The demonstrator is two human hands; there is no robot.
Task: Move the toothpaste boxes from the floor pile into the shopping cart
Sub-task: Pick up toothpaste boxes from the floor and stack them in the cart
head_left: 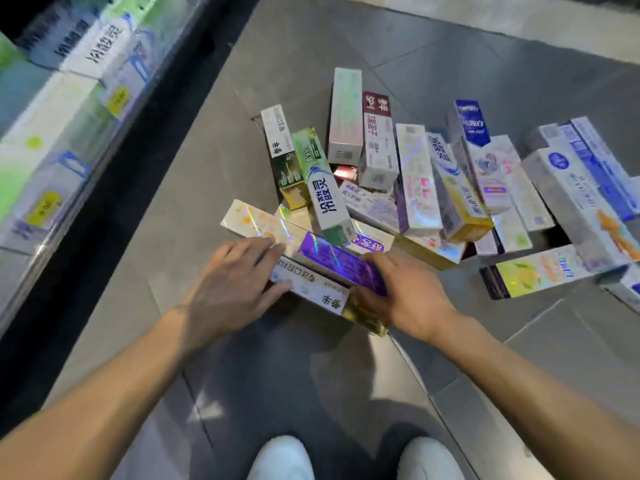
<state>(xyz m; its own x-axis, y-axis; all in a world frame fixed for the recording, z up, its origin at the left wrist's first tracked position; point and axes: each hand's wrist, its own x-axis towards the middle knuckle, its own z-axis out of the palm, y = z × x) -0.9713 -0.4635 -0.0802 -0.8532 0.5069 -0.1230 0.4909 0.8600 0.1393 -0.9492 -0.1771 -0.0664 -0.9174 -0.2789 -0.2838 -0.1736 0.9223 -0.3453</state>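
A pile of toothpaste boxes [415, 181] lies spread on the grey tiled floor. At its near edge are a shiny purple box [339, 261] and, under it, a white-and-gold box [322, 296]. My left hand [235, 282] rests with fingers extended on the left end of these two boxes. My right hand [405, 292] grips their right end, thumb over the purple box. A green-and-white box [322, 188] leans just beyond them. No shopping cart is in view.
A store shelf [62, 126] stocked with boxed products and yellow price tags runs along the left. My white shoes [284, 459] stand at the bottom edge. Bare floor tiles lie between the shelf and the pile.
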